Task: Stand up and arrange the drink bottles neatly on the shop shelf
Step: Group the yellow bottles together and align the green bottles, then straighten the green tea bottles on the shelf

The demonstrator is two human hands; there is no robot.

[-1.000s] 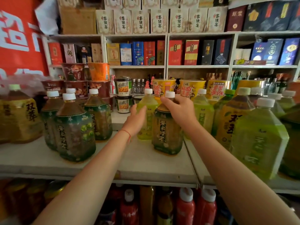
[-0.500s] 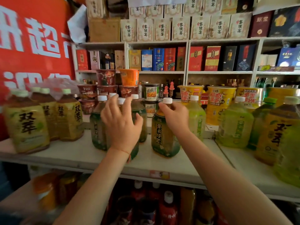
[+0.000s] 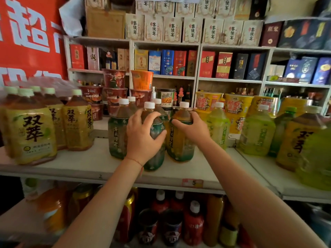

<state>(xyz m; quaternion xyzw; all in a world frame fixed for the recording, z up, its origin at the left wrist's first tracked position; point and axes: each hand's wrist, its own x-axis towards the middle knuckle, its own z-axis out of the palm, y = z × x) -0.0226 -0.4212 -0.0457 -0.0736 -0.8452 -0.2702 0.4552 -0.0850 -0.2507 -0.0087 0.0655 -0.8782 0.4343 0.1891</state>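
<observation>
Several dark tea bottles with green labels and white caps stand upright in a cluster mid-shelf. My left hand [image 3: 143,138] grips the shoulder of the front green-label bottle [image 3: 156,154]. My right hand [image 3: 192,128] grips the shoulder of the green-label bottle beside it [image 3: 179,145]. The two held bottles stand close together on the white shelf [image 3: 86,163]. Another green-label bottle [image 3: 117,138] stands just left of them, and more caps show behind.
Yellow-label tea bottles [image 3: 35,133] fill the shelf's left end, partly in plastic wrap. Light green bottles [image 3: 256,133] and more yellow-label ones stand at the right. Noodle cups [image 3: 236,111] are stacked behind. Red bottles sit on the shelf below.
My left hand left the light green bottle, swung left and closed on the front green-label bottle. My right hand kept its bottle, which now stands next to the cluster. The camera turned left.
</observation>
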